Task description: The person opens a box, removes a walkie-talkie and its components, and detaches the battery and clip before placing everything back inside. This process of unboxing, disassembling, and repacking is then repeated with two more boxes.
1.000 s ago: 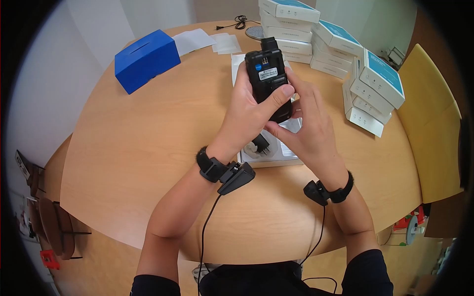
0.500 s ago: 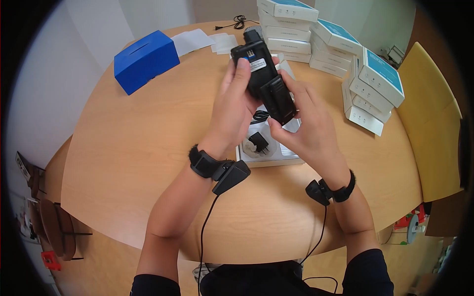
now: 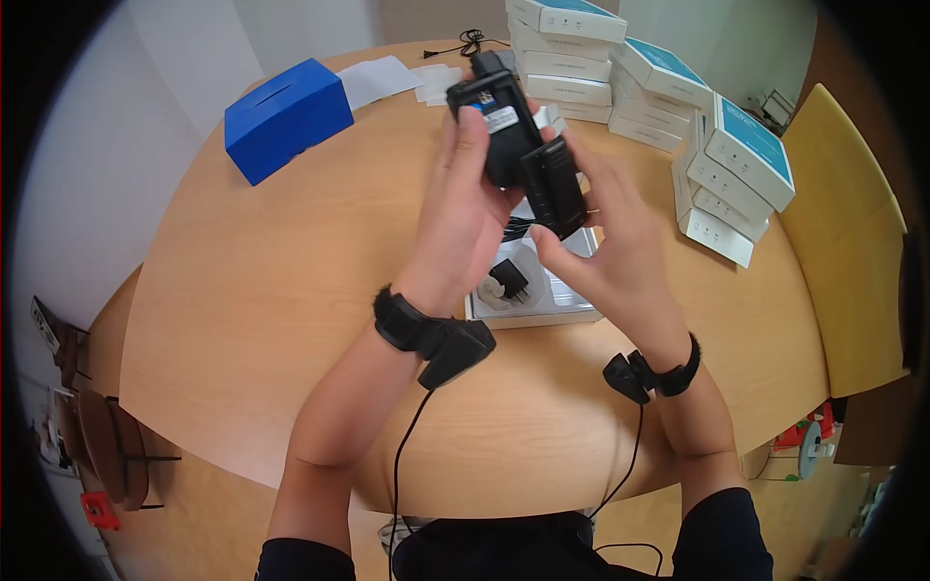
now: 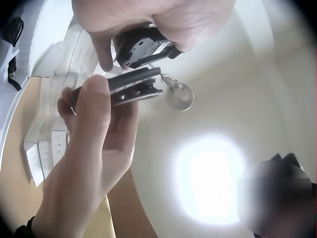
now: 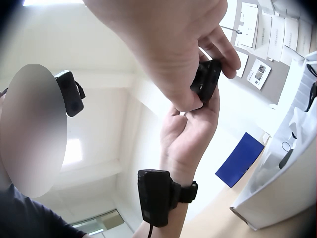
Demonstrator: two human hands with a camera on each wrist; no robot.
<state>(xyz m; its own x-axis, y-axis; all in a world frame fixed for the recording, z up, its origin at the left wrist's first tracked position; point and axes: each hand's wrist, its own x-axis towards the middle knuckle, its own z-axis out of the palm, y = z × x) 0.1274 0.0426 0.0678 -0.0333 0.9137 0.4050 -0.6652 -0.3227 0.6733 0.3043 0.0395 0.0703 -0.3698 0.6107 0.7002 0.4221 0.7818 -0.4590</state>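
Above an open white box (image 3: 557, 318), my left hand (image 3: 450, 218) grips a black walkie-talkie (image 3: 509, 160), its thumb along the side and its labelled back facing up. My right hand (image 3: 630, 257) holds a black battery pack (image 3: 555, 194) between thumb and fingers at the lower right of the walkie-talkie. In the left wrist view, a gap shows between the battery pack (image 4: 130, 85) and the walkie-talkie body (image 4: 141, 47). Inside the box lie a black plug adapter (image 3: 507, 279) and a coiled black cable (image 3: 518, 229).
Stacks of white boxes with teal lids (image 3: 581, 63) stand at the back and right (image 3: 741, 160). A blue box (image 3: 289, 118) sits at the back left beside white papers (image 3: 380, 81). Behind them lies a black cord (image 3: 471, 41). A yellow chair back (image 3: 848, 242) borders the table's right side.
The battery pack has come away from the walkie-talkie's back. My left hand has moved left and up with the walkie-talkie, its thumb shifting to the side; my right hand keeps the battery pack.
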